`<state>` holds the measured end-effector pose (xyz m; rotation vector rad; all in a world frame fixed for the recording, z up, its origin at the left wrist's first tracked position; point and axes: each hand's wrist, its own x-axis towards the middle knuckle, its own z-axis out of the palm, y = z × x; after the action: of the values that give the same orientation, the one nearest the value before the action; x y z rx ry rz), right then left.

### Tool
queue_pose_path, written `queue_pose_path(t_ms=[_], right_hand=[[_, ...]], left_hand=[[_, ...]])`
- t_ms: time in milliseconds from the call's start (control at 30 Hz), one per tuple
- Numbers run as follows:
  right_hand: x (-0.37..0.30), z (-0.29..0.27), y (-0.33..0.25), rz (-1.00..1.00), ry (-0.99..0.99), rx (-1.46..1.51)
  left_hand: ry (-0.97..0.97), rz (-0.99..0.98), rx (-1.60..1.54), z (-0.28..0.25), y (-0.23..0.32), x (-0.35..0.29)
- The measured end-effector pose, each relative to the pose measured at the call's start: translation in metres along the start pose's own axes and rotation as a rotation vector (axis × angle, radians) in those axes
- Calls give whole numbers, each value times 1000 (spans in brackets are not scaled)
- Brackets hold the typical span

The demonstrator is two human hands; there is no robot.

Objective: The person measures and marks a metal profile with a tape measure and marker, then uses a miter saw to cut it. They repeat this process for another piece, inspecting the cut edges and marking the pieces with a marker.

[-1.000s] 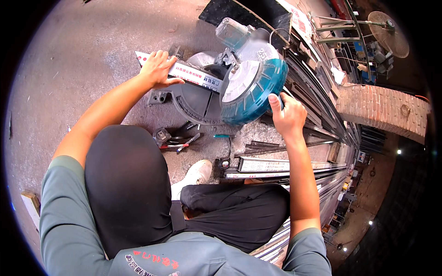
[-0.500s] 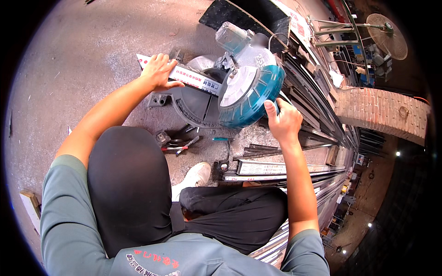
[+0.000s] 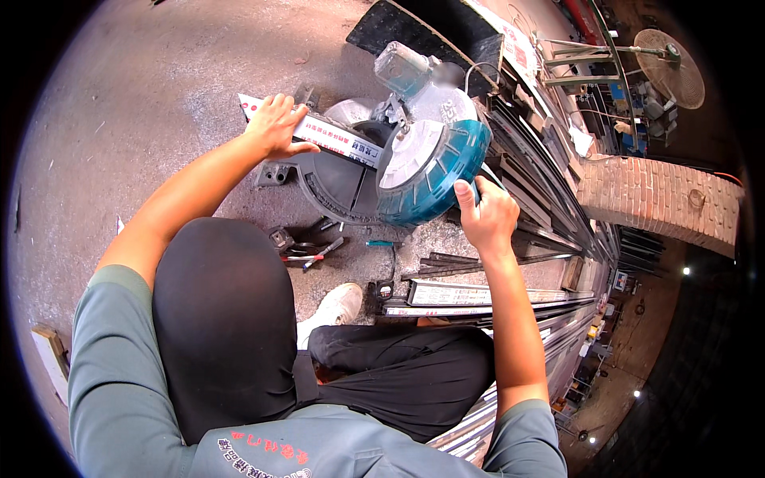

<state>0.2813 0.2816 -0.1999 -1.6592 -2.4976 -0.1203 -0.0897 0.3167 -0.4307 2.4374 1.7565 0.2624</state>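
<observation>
in the head view, the left hand [image 3: 276, 129] clasps a long, straight bar [image 3: 341, 139], white-filmed with red and dark print, its left end slanted, lying across the teal-and-grey mitre saw [image 3: 437, 171]; the right hand [image 3: 489, 213] grips the saw's near right side.

Under the left hand [image 3: 275, 127], the bar [image 3: 339, 140] is white, printed red and dark; beside the right hand [image 3: 489, 213], a teal guard [image 3: 446, 177]; below both, 1 white shoe [image 3: 341, 303].
</observation>
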Motion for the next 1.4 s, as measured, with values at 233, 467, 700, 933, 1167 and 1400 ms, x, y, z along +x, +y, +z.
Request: queue_pose_path(t_ms=[233,467,700,933,1167,1400], right_hand=[[-1,0,0,-4,-3,8],[-1,-2,-4,9,-5,14],[-2,1,-1,-8,8,29],[-3,3,1,-2,-18,20],[-4,4,5,25,-84,28],[-7,1,-8,64,-112,31]], left_hand=[[34,5,4,5,-1,0],[7,-1,-1,4,-1,1],[-48,-54,8,1,2,1],[-63,-111,79,0,10,1],[-167,-133,86,-11,13,4],[-123,-125,93,-5,11,4]])
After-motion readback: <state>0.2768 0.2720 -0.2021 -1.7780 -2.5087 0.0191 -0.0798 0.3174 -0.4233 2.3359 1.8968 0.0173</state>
